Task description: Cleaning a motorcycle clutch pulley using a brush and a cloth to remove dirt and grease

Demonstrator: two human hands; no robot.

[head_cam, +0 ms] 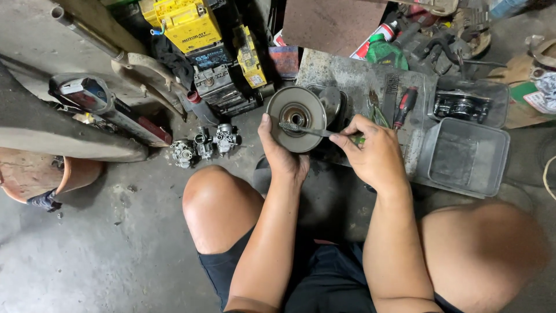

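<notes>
We list: left hand (pixel 282 155) clasped on the lower rim of a round metal pulley (pixel 296 118), held tilted above the floor (pixel 87 255) between the knees. Right hand (pixel 375 155) closed on a brush (pixel 307 130); its bristle end lies on the pulley face beside the hub. Just behind the pulley we note a dark round part (pixel 331 104), partly hidden by it. To the right: a grey board (pixel 353 75) with pliers (pixel 377 110) and a red-handled tool (pixel 405 105), then an empty grey tray (pixel 463 155) and a black part in a second tray (pixel 463 105). To the left: carburettors (pixel 204 145) on the floor, near the left knee. Behind: a yellow battery (pixel 186 22), a green can (pixel 384 53), a pipe (pixel 87 35).
</notes>
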